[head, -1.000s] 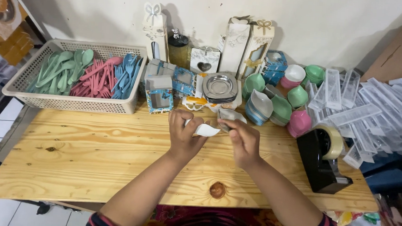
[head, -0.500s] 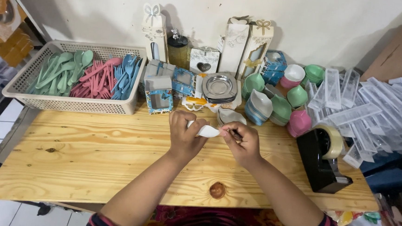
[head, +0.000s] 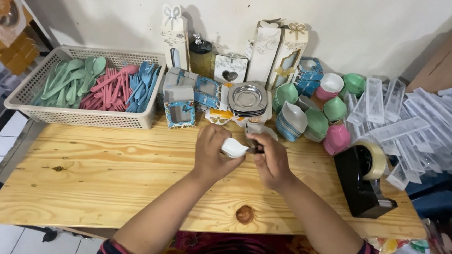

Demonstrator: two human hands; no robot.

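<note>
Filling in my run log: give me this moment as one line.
left hand: grip on small white piece | right hand: grip on its other end | place: above wooden table | nearby: tape dispenser, cutlery basket

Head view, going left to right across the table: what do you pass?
Basket of plastic cutlery → left hand → small white piece held between both hands → right hand → pink bowls → black tape dispenser → clear plastic boxes.

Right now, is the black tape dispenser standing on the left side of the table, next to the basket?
No. The black tape dispenser stands at the right end of the wooden table, far from the basket at the back left.
</note>
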